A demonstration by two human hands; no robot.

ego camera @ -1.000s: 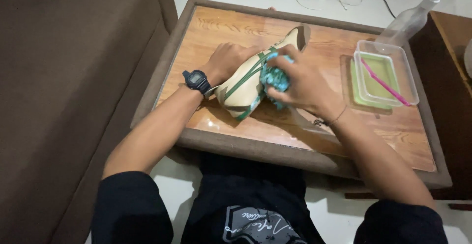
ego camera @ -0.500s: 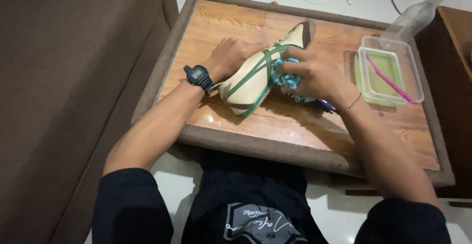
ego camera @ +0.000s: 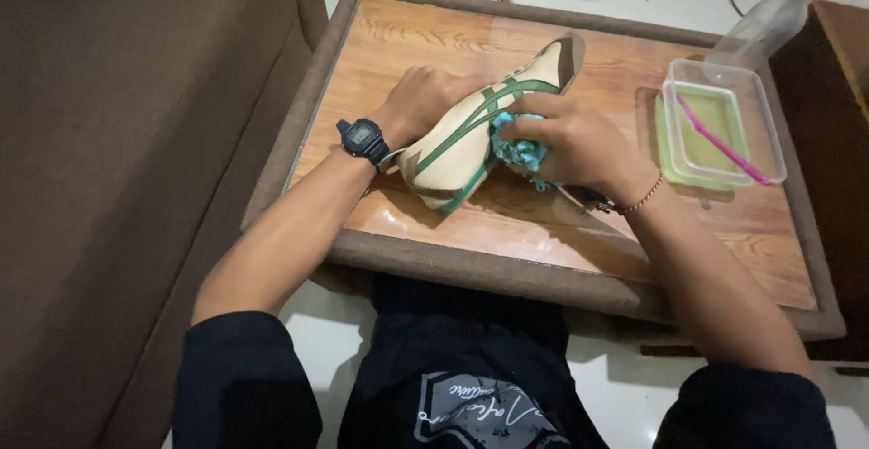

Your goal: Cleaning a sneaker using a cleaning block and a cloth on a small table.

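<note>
A cream sneaker with green stripes (ego camera: 471, 132) lies on its side near the middle of the glossy wooden table (ego camera: 561, 232), its opening turned toward the far edge. The left hand (ego camera: 425, 100), a black digital watch (ego camera: 364, 140) on its wrist, clasps the shoe from the far side, fingers curled around the upper. The right hand (ego camera: 579, 146) has its fingers bunched tightly on a crumpled light-blue cloth (ego camera: 518, 146), which is pressed against the sneaker's side, just by the stripes. A thin beaded bracelet (ego camera: 638, 203) circles that wrist. To the right, well apart from the shoe, stands a clear rectangular plastic container (ego camera: 765, 132) holding pale green liquid, with a pink toothbrush (ego camera: 720, 141) lying slantwise in it. Behind the container, at the table's far corner, a clear bottle (ego camera: 769, 23) leans.
</note>
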